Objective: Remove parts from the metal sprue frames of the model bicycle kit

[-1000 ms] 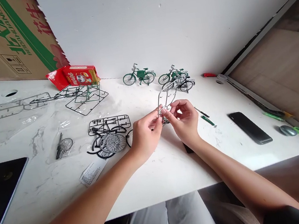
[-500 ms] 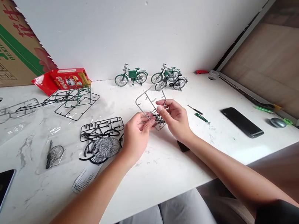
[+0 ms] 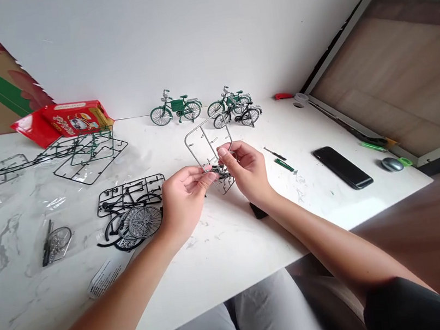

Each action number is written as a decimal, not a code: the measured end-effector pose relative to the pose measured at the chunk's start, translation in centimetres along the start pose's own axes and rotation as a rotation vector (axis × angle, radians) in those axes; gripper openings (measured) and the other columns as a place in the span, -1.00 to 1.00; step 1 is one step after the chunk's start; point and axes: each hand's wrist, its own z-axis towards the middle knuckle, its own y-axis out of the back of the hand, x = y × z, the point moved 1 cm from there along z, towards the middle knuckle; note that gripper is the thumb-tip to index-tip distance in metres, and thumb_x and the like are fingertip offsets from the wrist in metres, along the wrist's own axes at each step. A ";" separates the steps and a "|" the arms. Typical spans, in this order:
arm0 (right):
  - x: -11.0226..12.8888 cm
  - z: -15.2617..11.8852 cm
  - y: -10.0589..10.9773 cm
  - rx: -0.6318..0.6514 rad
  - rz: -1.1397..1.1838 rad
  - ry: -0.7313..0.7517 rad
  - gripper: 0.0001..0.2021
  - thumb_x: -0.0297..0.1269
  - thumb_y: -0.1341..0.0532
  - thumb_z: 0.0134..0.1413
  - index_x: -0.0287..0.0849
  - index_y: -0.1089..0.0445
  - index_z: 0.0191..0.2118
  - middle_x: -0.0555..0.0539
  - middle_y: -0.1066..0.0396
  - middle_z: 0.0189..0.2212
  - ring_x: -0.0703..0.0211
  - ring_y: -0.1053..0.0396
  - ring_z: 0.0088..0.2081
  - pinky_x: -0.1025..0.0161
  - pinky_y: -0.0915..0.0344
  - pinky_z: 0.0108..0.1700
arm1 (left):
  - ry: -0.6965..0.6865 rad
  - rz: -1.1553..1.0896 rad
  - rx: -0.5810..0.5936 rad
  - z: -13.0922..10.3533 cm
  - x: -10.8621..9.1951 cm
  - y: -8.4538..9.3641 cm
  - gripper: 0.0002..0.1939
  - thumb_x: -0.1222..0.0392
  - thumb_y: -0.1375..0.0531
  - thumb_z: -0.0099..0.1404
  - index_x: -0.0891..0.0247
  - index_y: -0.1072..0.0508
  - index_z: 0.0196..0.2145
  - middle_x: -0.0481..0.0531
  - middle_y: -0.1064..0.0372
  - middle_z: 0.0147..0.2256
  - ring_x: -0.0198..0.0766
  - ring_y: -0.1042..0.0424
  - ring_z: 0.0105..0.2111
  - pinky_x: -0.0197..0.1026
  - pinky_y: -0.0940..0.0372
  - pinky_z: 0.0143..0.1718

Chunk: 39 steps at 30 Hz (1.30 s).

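Above the middle of the table, my two hands hold a grey plastic sprue frame (image 3: 189, 146) from a model kit, tilted upright. My right hand (image 3: 248, 174) pinches its right side between thumb and fingers. My left hand (image 3: 186, 197) is closed at the frame's lower left edge, fingertips pressed near a cluster of small parts; which part they grip is hidden. Left of my left hand lies a black sprue (image 3: 130, 186) with spoked wheels (image 3: 145, 222) and curved black pieces on it. Behind the frame stand a green model bicycle (image 3: 176, 108) and a black model bicycle (image 3: 246, 116).
A red box (image 3: 80, 117) and several spent sprues (image 3: 91, 159) lie back left, near a clear bag (image 3: 58, 241) of parts. On the right are a phone (image 3: 342, 167), a small screwdriver (image 3: 274, 152), green tweezers-like tool (image 3: 285, 165) and a silver round object (image 3: 392, 163).
The view has turned to the right, so the table's things sit further left. Both hands keep hold of the grey frame, with little change in grip.
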 end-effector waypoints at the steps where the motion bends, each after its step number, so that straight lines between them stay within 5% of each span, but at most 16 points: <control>1: 0.0 0.0 0.0 -0.006 0.009 -0.008 -0.69 0.06 -0.42 0.24 -0.08 -0.53 -0.17 -0.01 -0.51 -0.30 0.23 -0.44 -0.30 0.24 -0.39 -0.28 | 0.016 -0.016 0.016 -0.1 -0.1 -0.1 -0.58 -0.01 -0.49 0.27 0.31 -0.62 -0.04 0.22 -0.68 -0.15 -0.05 -0.68 -0.12 -0.04 -0.55 -0.02; 4: 0.0 0.0 0.0 -0.015 0.035 -0.008 -0.71 0.04 -0.42 0.25 -0.08 -0.53 -0.17 0.00 -0.50 -0.31 0.24 -0.43 -0.31 0.26 -0.38 -0.31 | 0.064 -0.045 -0.003 -0.2 -0.1 -0.1 -0.44 0.00 -0.52 0.24 0.29 -0.55 0.11 0.23 -0.67 -0.09 -0.05 -0.68 -0.10 -0.03 -0.56 -0.03; 8: 0.3 -0.2 -0.2 -0.016 0.020 0.009 -0.71 0.04 -0.42 0.25 -0.09 -0.53 -0.20 -0.01 -0.52 -0.28 0.24 -0.44 -0.29 0.24 -0.42 -0.24 | 0.091 -0.069 -0.052 0.0 0.2 -0.1 -0.52 0.01 -0.53 0.21 0.32 -0.58 -0.03 0.24 -0.66 -0.08 -0.04 -0.68 -0.11 -0.03 -0.55 -0.04; 14: 0.3 -0.4 -0.2 0.014 0.024 -0.031 -0.69 0.06 -0.40 0.27 -0.10 -0.52 -0.18 0.01 -0.48 -0.31 0.25 -0.43 -0.31 0.28 -0.38 -0.33 | 0.015 -0.044 0.131 -0.2 0.1 -0.5 -0.74 0.03 -0.43 0.36 0.28 -0.58 -0.19 0.15 -0.64 -0.14 -0.09 -0.66 -0.11 -0.07 -0.50 0.05; 20: 0.3 -0.2 -0.2 -0.027 -0.016 -0.016 -0.68 0.08 -0.40 0.27 -0.10 -0.52 -0.22 -0.01 -0.50 -0.30 0.23 -0.43 -0.30 0.25 -0.37 -0.30 | 0.038 -0.013 0.209 -0.7 -0.6 -0.6 -0.67 -0.04 -0.46 0.31 0.25 -0.55 -0.22 0.13 -0.59 -0.15 -0.08 -0.60 -0.05 -0.08 -0.47 0.09; 28: 0.2 -0.1 0.0 -0.057 -0.002 0.006 -0.75 0.00 -0.41 0.28 -0.08 -0.54 -0.19 -0.01 -0.52 -0.29 0.24 -0.42 -0.31 0.21 -0.38 -0.25 | 0.125 -0.090 0.106 -0.4 -0.3 -0.6 -0.56 -0.11 -0.42 0.34 0.31 -0.63 -0.03 0.17 -0.61 -0.13 -0.10 -0.64 -0.14 0.02 -0.55 0.05; 33: 0.3 -0.1 0.0 -0.053 0.011 0.006 -0.78 -0.03 -0.41 0.29 -0.07 -0.55 -0.19 0.00 -0.51 -0.31 0.23 -0.44 -0.30 0.19 -0.40 -0.21 | 0.190 -0.187 0.148 -0.2 0.1 -0.2 -0.61 -0.11 -0.38 0.39 0.31 -0.64 -0.11 0.14 -0.58 -0.16 -0.11 -0.65 -0.14 0.13 -0.56 0.09; 39: 0.1 0.0 0.2 -0.069 -0.024 -0.012 -0.70 0.07 -0.39 0.29 -0.07 -0.53 -0.18 -0.01 -0.51 -0.31 0.21 -0.46 -0.30 0.18 -0.45 -0.21 | 0.147 -0.123 0.208 -0.4 -0.2 -0.3 -0.53 -0.05 -0.47 0.30 0.27 -0.64 0.05 0.16 -0.64 -0.12 -0.07 -0.66 -0.06 0.08 -0.50 0.17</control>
